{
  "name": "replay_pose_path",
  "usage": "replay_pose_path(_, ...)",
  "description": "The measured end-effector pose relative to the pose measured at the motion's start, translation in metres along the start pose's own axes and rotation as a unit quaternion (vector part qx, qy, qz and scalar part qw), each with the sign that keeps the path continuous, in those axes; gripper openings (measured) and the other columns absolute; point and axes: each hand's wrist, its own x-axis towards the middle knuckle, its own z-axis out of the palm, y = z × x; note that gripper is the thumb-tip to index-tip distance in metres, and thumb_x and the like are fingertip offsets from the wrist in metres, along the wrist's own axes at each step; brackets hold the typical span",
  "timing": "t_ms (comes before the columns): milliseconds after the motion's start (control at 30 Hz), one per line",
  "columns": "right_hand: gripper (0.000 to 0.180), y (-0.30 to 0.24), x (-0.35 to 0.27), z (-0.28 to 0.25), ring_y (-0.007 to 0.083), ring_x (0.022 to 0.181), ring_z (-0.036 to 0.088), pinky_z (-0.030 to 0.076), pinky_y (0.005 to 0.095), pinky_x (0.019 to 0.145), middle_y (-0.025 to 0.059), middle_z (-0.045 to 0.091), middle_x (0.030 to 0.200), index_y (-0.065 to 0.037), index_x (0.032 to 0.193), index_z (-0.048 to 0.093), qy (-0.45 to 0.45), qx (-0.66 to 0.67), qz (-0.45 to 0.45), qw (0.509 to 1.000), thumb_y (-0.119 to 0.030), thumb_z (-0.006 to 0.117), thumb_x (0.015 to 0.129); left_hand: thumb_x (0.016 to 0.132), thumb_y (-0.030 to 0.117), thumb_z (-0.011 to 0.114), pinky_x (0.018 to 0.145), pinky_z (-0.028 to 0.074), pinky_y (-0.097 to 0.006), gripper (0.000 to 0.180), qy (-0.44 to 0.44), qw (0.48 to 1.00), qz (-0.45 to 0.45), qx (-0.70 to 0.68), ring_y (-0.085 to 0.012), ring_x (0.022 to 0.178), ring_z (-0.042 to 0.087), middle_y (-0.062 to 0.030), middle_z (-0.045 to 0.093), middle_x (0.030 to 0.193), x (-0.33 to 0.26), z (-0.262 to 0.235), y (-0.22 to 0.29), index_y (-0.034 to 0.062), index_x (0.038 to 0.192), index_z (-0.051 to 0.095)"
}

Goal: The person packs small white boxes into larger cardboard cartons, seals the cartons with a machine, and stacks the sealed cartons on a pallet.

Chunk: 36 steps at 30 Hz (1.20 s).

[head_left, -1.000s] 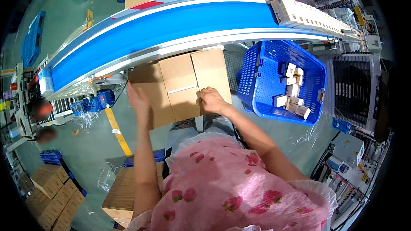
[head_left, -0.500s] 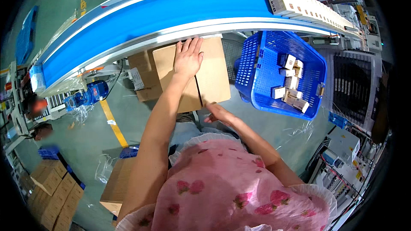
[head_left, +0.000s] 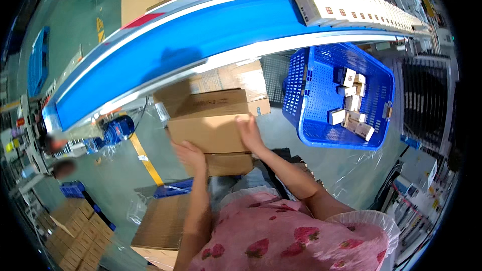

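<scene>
A brown cardboard box (head_left: 208,133) with its far flap standing up is held in front of my body, below the conveyor. My left hand (head_left: 190,155) presses on its left near side, fingers slightly blurred. My right hand (head_left: 248,133) grips its right side, the thumb near the upper edge. Another flap hangs below the near side, toward my legs. Just beyond the held box lies another carton (head_left: 253,83) with a taped, printed top, partly covered by it.
A blue conveyor belt (head_left: 226,20) curves across the far side, with a row of small white boxes (head_left: 351,7) at its right. A blue basket (head_left: 304,115) with several small boxes stands right. Cartons (head_left: 160,221) sit at the near left; a blue motor (head_left: 118,129) is at left.
My left hand has left the top of the closed box flaps and moved down to a box's left side. My right hand has risen to its right side. The box now shows an open flap.
</scene>
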Motion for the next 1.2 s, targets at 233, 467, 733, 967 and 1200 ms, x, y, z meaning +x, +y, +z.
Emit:
replay_pose_path(233, 0.035, -0.019, 0.034, 0.015, 0.0208, 0.088, 0.049, 0.037, 0.0359, 0.082, 0.0101, 0.052, 0.096, 0.000, 0.096, 0.049, -0.161, 0.002, -0.050, 0.986, -0.030, 0.038, 0.085, 0.087, 0.034, 0.029, 0.088, 0.033, -0.033, 0.046, -0.087, 0.934, -0.102, -0.331, -0.0294, 0.101, 0.045, -0.0189, 0.047, 0.111, 0.115, 0.032, -0.161, -0.0016, 0.114, 0.043)
replay_pose_path(467, 0.046, 0.074, 0.070, 0.053, 0.0249, 0.107, 0.038, 0.031, 0.0378, 0.091, 0.0136, 0.041, 0.118, 0.002, 0.114, 0.041, -0.227, 0.096, 0.383, 0.890, -0.034, 0.035, 0.086, 0.085, 0.051, 0.025, 0.083, 0.036, -0.031, 0.061, -0.287, 0.728, -0.325, -0.531, -0.0199, 0.099, 0.046, -0.0106, 0.051, 0.107, 0.124, 0.049, -0.194, 0.0004, 0.111, 0.047)
replay_pose_path(733, 0.037, 0.077, -0.022, 0.204, 0.0208, 0.102, 0.045, 0.037, 0.0406, 0.088, 0.0118, 0.049, 0.110, -0.004, 0.110, 0.046, -0.430, 0.281, 0.421, 0.748, -0.031, 0.035, 0.087, 0.085, 0.045, 0.024, 0.089, 0.033, -0.035, 0.055, -0.293, 0.607, -0.428, -0.602, -0.0290, 0.107, 0.043, -0.0161, 0.044, 0.118, 0.143, -0.039, -0.350, 0.0026, 0.116, 0.041)
replay_pose_path(967, 0.042, -0.020, -0.149, 0.445, 0.0192, 0.097, 0.048, 0.040, 0.0380, 0.083, 0.0066, 0.053, 0.104, -0.007, 0.105, 0.050, -0.415, 0.224, 0.466, 0.748, -0.042, 0.042, 0.082, 0.085, 0.042, 0.024, 0.087, 0.034, -0.039, 0.052, -0.224, 0.831, -0.358, -0.362, -0.0305, 0.106, 0.044, -0.0174, 0.044, 0.116, 0.268, -0.173, -0.540, 0.0031, 0.115, 0.043)
replay_pose_path(1200, 0.043, -0.058, -0.147, 0.608, 0.0279, 0.102, 0.044, 0.035, 0.0412, 0.088, 0.0116, 0.048, 0.111, -0.007, 0.110, 0.046, -0.198, 0.326, 0.427, 0.820, -0.033, 0.026, 0.083, 0.084, 0.037, 0.028, 0.085, 0.032, -0.047, 0.046, -0.153, 0.957, -0.248, -0.015, -0.0315, 0.105, 0.044, -0.0185, 0.046, 0.114, 0.473, -0.228, -0.510, 0.0030, 0.109, 0.047)
